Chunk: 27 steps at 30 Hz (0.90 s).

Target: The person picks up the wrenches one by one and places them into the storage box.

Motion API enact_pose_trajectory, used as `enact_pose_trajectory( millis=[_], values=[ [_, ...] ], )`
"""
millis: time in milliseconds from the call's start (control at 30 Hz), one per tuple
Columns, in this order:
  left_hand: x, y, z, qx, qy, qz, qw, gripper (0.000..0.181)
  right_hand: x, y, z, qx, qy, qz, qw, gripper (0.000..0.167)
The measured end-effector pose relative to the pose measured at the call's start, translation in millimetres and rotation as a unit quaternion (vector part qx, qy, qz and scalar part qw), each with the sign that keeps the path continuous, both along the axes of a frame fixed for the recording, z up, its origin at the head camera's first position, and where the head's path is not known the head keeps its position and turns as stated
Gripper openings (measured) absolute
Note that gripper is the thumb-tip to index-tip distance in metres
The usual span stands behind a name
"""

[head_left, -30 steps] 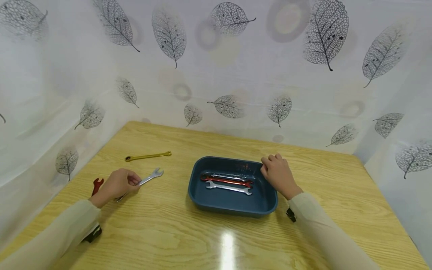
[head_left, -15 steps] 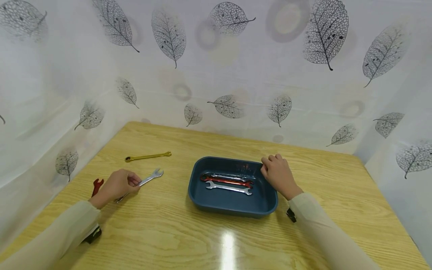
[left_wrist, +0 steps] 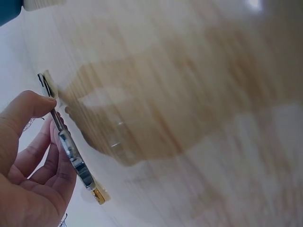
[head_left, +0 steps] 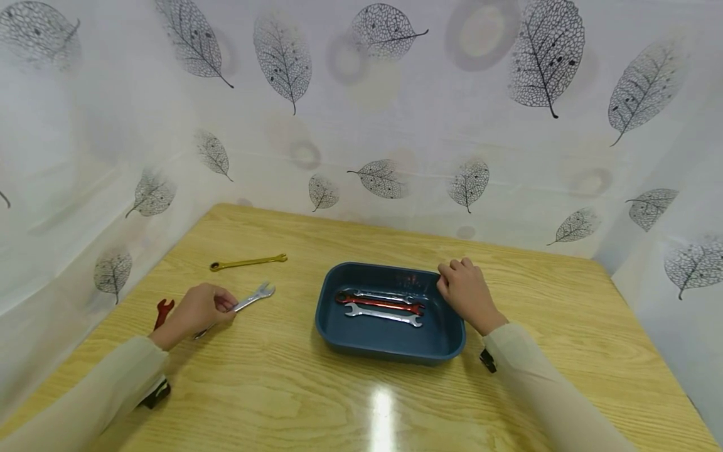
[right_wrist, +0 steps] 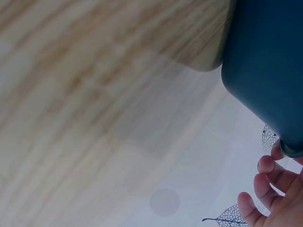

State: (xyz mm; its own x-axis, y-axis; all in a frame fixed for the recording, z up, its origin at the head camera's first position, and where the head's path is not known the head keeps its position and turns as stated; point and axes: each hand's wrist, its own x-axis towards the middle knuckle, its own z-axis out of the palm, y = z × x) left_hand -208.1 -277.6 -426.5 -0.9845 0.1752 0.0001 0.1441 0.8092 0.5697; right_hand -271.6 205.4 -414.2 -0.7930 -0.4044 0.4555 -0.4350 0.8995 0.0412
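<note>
Nearest us, on our side of the blue box, pale sleeves reach over the wooden surface. Well left of the box lies a red wrench, partly hidden by the left wrist. Beside it, also left of the box, the left hand pinches a silver wrench by its shaft between thumb and fingers, probably because that slim part suits a light grip; one forked end points toward the box. We cannot tell whether its other end touches the surface.

Inside the box, near to far, we see a second silver wrench, a second red wrench and a third silver wrench, lying roughly side by side, which the flat bottom seems to allow.

At the box's far right corner the right hand has fingers bent over the rim, we think to steady it. Beyond the box's left side rests a yellow wrench; behind the box hangs a leaf-patterned curtain.
</note>
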Motion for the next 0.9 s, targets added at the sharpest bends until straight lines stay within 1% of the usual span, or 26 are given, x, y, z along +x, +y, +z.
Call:
enact_pose_trajectory(
  millis=[133,233,467,567,733,900],
  values=[
    [0.3,1.0,-0.1,0.0,0.005,0.0,1.0,0.009,-0.2,0.1,-0.4,0.001,0.003,0.001,1.0,0.014],
    [-0.5,1.3,-1.1,0.002,0.007,-0.001,1.0,0.008,-0.4,0.2,-0.7,0.001,0.006,0.003,1.0,0.017],
    [-2.5,1.0,-2.0,0.0,0.004,0.008,1.0,0.007,0.3,0.1,-0.2,0.0,0.008,0.004,1.0,0.021],
    [-2.5,1.5,-0.9,-0.002,0.004,0.01,0.9999,0.006,0.4,-0.1,0.1,-0.001,0.005,0.003,1.0,0.02],
    [-3.9,0.9,-1.3,-0.01,0.014,0.01,0.9998,0.005,0.8,-0.5,0.6,-0.002,-0.001,-0.001,1.0,0.02],
    [-2.2,2.2,-0.3,-0.012,0.016,0.009,0.9997,0.004,1.7,-1.6,2.0,-0.001,-0.011,-0.006,0.9999,0.019]
  ],
)
